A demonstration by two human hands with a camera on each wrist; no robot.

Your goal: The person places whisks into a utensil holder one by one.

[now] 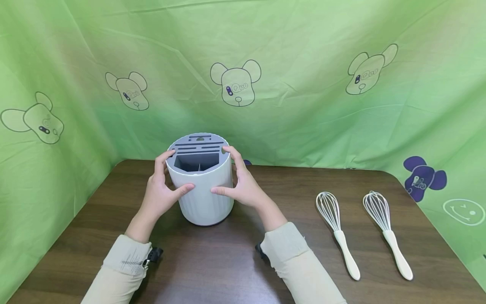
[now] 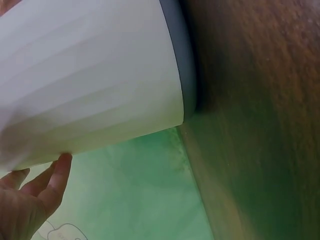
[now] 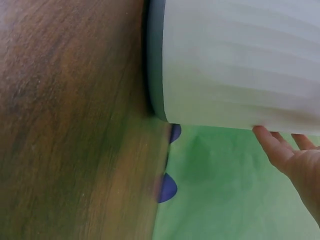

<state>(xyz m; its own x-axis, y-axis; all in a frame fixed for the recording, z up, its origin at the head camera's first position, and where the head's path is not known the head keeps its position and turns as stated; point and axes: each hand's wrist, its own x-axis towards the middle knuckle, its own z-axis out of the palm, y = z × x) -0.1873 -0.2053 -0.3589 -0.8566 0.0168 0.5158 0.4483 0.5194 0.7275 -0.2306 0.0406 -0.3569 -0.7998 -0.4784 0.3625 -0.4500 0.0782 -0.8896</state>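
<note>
A white ribbed utensil holder point(image 1: 206, 198) stands upright on the table, left of the middle in the head view. Its grey top point(image 1: 181, 141) has narrow slots at the back and a divided opening at the front. My left hand point(image 1: 161, 192) grips its left side, thumb across the front and index finger at the rim. On the opposite side my right hand point(image 1: 244, 185) holds it the same way. The wrist views show the holder's grey base point(image 2: 181, 60) close to the tabletop, and fingertips point(image 3: 262, 135) against the white wall.
Two whisks with cream handles, a nearer one point(image 1: 344, 253) and one farther right point(image 1: 396, 255), lie side by side on the right of the brown wooden table point(image 1: 212, 270). A green cloth point(image 1: 296, 50) printed with cartoon heads hangs behind and beside the table.
</note>
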